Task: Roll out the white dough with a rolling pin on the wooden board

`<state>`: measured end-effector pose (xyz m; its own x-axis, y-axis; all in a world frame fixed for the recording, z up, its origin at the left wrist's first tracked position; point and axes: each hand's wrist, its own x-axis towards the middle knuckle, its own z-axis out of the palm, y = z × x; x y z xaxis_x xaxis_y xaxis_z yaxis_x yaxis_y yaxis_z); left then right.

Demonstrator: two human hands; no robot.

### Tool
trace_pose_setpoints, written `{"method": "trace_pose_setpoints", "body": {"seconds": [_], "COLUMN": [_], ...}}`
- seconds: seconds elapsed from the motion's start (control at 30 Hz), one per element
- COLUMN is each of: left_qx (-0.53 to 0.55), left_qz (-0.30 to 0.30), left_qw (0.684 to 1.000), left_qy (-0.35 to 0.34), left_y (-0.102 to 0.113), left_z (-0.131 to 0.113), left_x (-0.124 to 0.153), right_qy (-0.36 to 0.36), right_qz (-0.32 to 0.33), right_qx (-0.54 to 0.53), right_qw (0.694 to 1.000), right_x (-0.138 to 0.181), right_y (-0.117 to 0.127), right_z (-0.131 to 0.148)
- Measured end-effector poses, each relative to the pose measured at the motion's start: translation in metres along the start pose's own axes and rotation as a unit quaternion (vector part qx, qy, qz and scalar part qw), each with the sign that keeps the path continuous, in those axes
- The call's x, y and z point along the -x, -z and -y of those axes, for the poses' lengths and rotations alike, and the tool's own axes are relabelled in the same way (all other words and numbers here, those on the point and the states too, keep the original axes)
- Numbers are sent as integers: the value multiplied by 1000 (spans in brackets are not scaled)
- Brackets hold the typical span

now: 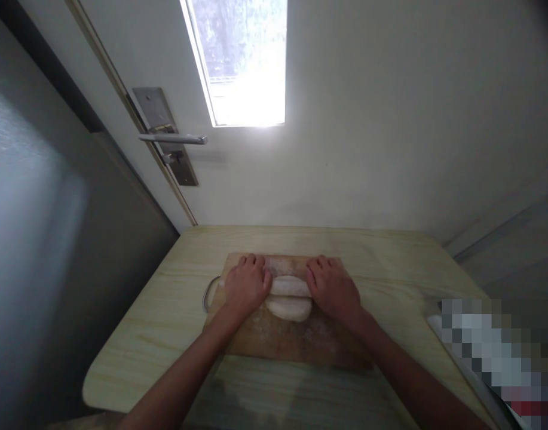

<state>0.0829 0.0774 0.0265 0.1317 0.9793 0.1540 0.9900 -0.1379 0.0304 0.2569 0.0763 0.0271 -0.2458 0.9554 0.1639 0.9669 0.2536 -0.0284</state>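
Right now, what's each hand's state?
Left hand: on the rolling pin, left end; grip closure can't be told.
Right hand: on the rolling pin, right end; grip closure can't be told.

Floured matt wood against pale wood grain, with metal and bright glass beyond.
The board [278,343] is brown wood, dull and dusted with a powdery white film; the loop [205,295] at its left edge is smooth, greyish metal. On the board, the dough [290,309] looks soft, smooth and matt, and the rolling pin [290,288] is pale, with a dry, matt finish. Under the board, the table [143,334] has a smooth, streaked wood-grain surface. Beyond the board, the door [367,149] is smooth off-white, its handle [179,138] shiny metal, its pane [247,60] glassy.
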Motion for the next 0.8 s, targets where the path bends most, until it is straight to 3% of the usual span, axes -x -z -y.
{"method": "trace_pose_setpoints", "body": {"seconds": [0.4,0.63,0.8], "left_qx": [7,8,13], "left_qz": [-28,-27,-8], "left_qw": [999,1000,1000], "left_qy": [-13,-2,9], "left_y": [-4,-5,-7], "left_z": [4,5,4], "left_x": [-20,-32,-40], "right_qy": [5,-7,-5], "right_qz": [78,82,49], "right_qx": [-34,-40,-31], "right_qw": [996,996,998], "right_x": [-19,-30,-37], "right_y": [-10,-13,-18], "right_z": [-9,-13,-15]}}
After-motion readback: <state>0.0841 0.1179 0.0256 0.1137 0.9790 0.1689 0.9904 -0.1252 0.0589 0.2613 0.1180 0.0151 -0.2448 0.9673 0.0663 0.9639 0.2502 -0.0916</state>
